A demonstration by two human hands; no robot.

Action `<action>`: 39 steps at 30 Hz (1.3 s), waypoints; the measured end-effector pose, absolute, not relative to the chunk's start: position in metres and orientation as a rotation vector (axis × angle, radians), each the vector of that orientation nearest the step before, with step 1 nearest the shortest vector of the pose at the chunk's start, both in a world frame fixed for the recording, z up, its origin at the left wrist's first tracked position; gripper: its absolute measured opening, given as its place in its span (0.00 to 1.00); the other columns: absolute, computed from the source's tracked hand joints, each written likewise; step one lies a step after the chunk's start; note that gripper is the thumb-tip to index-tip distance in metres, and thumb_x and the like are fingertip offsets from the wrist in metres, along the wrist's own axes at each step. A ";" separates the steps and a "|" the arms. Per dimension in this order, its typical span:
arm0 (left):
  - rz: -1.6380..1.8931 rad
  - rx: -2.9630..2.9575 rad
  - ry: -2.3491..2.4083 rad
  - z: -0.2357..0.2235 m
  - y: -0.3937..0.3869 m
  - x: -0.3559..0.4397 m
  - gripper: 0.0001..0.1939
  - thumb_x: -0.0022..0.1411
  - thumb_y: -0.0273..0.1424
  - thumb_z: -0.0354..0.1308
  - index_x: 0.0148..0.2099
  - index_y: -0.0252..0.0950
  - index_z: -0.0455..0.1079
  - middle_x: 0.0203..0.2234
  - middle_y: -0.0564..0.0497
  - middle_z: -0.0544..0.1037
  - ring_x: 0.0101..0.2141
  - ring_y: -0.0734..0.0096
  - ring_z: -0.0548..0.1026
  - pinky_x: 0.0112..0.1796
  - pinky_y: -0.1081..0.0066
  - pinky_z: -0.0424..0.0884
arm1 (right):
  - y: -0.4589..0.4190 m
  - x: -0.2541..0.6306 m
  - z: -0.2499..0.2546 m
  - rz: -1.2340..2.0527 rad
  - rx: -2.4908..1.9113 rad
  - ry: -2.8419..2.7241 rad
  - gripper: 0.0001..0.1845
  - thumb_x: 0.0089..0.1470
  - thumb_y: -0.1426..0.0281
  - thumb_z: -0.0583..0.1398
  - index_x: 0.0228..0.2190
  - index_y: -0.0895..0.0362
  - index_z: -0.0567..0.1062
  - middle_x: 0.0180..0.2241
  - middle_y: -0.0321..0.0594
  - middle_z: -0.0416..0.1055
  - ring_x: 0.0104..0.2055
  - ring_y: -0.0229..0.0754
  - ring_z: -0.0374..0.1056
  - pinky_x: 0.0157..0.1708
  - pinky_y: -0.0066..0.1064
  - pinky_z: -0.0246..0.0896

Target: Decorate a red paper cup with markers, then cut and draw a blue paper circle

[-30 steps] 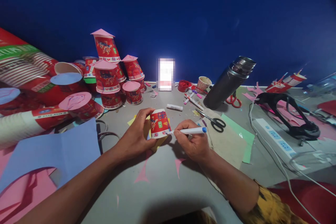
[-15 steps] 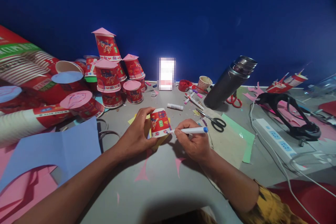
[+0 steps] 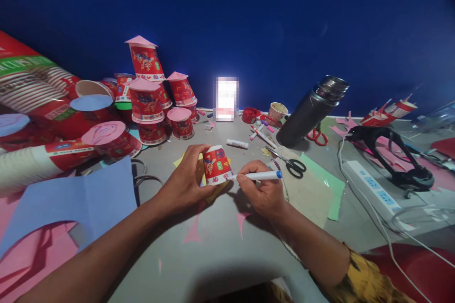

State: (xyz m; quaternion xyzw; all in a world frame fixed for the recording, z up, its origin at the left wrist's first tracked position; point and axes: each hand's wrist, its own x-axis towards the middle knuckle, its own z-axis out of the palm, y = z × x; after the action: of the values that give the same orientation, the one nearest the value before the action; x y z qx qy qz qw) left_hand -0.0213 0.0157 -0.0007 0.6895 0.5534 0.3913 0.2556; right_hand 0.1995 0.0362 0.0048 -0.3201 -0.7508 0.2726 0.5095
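Observation:
My left hand (image 3: 190, 175) grips a red patterned paper cup (image 3: 215, 163) from its left side, tilted with its white band downward. Small blue and red marks show along that band. Pinched in my right hand (image 3: 261, 191) is a white marker (image 3: 261, 176) with a blue end, its tip at the right part of the band. Yellow paper (image 3: 177, 161) lies beneath the cup, partly hidden. Just beyond, a glue stick (image 3: 237, 144) rests on the table.
Stacked red cups with pink paper tops (image 3: 147, 99) stand at the back left. Blue paper (image 3: 95, 199) lies by my left arm. Scissors (image 3: 295, 168), a cloth (image 3: 309, 194), a dark thermos (image 3: 307, 113) and a power strip (image 3: 373, 189) occupy the right. A bright phone (image 3: 226, 99) stands behind.
The marker tip has shifted very slightly left along the cup's white band, where the blue marks look a little fuller. Both hands keep their holds.

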 end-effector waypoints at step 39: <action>1.095 1.876 1.485 -0.002 0.015 -0.021 0.38 0.54 0.40 0.71 0.63 0.43 0.61 0.59 0.43 0.69 0.57 0.49 0.74 0.57 0.48 0.74 | 0.037 0.199 0.003 0.584 -0.749 -1.844 0.06 0.62 0.71 0.62 0.31 0.54 0.77 0.28 0.36 0.78 0.27 0.37 0.73 0.29 0.27 0.67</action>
State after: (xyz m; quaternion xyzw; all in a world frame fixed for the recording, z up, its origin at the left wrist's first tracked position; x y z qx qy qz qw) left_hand -0.0208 0.0151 -0.0018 0.6898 0.5460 0.4027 0.2527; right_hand 0.1993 0.0368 0.0027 -0.3109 -0.7653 0.2424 0.5088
